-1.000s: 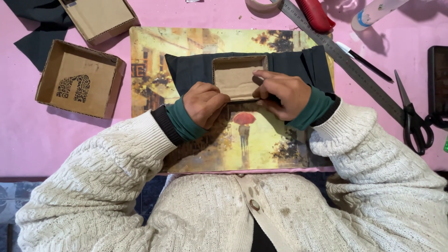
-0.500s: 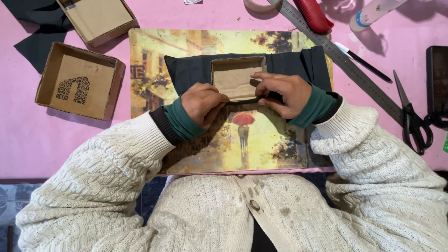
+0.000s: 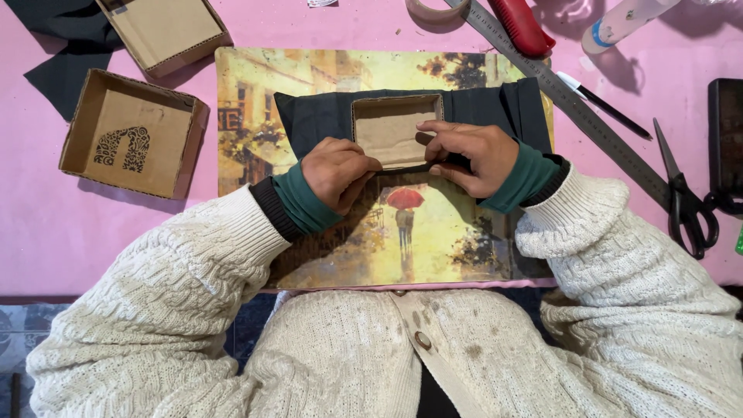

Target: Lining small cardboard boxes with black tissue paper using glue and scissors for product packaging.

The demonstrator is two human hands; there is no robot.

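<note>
Both hands pressed the near rim of a small shallow brown cardboard tray point(image 3: 391, 133), the left hand point(image 3: 334, 170) curled at its seven o'clock corner, the right hand point(image 3: 468, 153) flat at five o'clock. The tray sat on dark folded fabric point(image 3: 317, 116) over a painted street-scene mat point(image 3: 255, 101). At ten o'clock lay an open brown cardboard box point(image 3: 133, 133) on the pink tabletop point(image 3: 46, 224).

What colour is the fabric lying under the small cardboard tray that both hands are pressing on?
Dark navy, nearly black, fabric; seen best in the head view.

Pink tabletop point(image 3: 46, 232) — evenly lit, patterned blue floor point(image 3: 11, 356) below
</note>
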